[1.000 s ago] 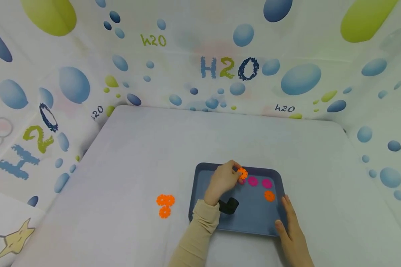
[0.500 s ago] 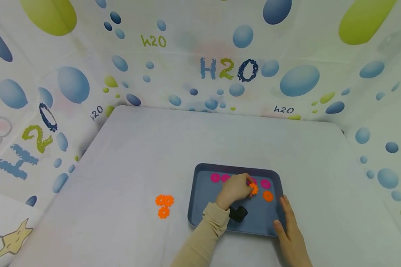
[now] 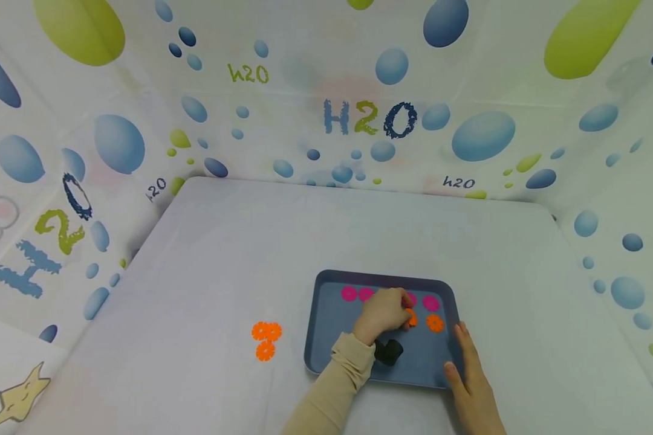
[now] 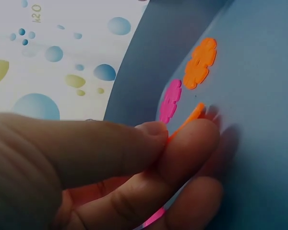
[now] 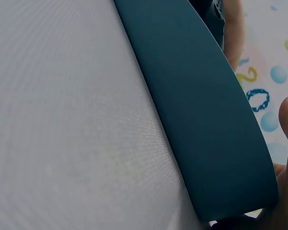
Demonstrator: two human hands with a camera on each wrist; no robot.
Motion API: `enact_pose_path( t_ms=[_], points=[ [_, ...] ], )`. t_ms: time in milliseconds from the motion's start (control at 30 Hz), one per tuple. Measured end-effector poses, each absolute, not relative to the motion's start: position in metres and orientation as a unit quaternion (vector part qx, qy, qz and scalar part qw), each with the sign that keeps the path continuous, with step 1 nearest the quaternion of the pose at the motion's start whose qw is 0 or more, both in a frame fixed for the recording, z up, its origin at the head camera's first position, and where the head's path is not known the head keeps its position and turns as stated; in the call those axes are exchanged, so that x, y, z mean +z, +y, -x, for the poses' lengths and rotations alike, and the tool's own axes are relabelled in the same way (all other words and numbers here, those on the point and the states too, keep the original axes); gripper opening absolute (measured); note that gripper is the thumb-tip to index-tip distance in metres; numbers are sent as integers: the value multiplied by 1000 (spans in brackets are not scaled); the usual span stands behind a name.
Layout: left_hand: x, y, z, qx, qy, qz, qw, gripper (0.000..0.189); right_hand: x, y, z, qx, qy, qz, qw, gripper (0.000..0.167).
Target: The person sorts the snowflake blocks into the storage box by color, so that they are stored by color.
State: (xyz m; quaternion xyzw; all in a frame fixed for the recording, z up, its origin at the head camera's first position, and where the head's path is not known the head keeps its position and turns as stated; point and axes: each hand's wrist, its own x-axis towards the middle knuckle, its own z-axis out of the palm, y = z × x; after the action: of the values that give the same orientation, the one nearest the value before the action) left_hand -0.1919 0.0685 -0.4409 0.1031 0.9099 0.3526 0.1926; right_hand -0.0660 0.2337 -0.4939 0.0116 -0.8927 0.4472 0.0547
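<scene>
My left hand (image 3: pixel 383 315) is over the blue-grey tray (image 3: pixel 311 326). Thumb and index finger pinch an orange flower-shaped disc (image 4: pixel 194 113), seen nearly edge-on in the left wrist view, low over the tray floor. Another orange disc (image 3: pixel 435 323) lies to its right, below a row of pink flower-shaped discs (image 3: pixel 431 302) along the tray's far side. Part of that row is hidden behind my left hand. At the tray's right edge is my right hand (image 3: pixel 474 383), its fingers extended along the outer wall; whether they touch it is hard to tell.
Three orange discs (image 3: pixel 265 350) lie clustered on the white tablecloth (image 3: pixel 212 272), left of the tray. A black device (image 3: pixel 390 352) sits by my left wrist. A patterned cloth wall (image 3: pixel 283 109) rises behind the table and along both sides.
My left hand has moved right and toward me from the pink row, lowering the orange disc to a spot left of the other orange one. The right hand stays by the tray edge.
</scene>
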Motion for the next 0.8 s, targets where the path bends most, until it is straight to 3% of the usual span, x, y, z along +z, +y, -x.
enact_pose_path(
  t_ms=[367, 800],
  points=[
    [-441, 69, 195, 323, 928, -103, 154, 17, -494, 235, 66, 421, -903, -17, 78, 64],
    [-432, 54, 190, 410, 891, -111, 161, 21, -494, 233, 66, 447, -892, -19, 68, 64]
  ],
)
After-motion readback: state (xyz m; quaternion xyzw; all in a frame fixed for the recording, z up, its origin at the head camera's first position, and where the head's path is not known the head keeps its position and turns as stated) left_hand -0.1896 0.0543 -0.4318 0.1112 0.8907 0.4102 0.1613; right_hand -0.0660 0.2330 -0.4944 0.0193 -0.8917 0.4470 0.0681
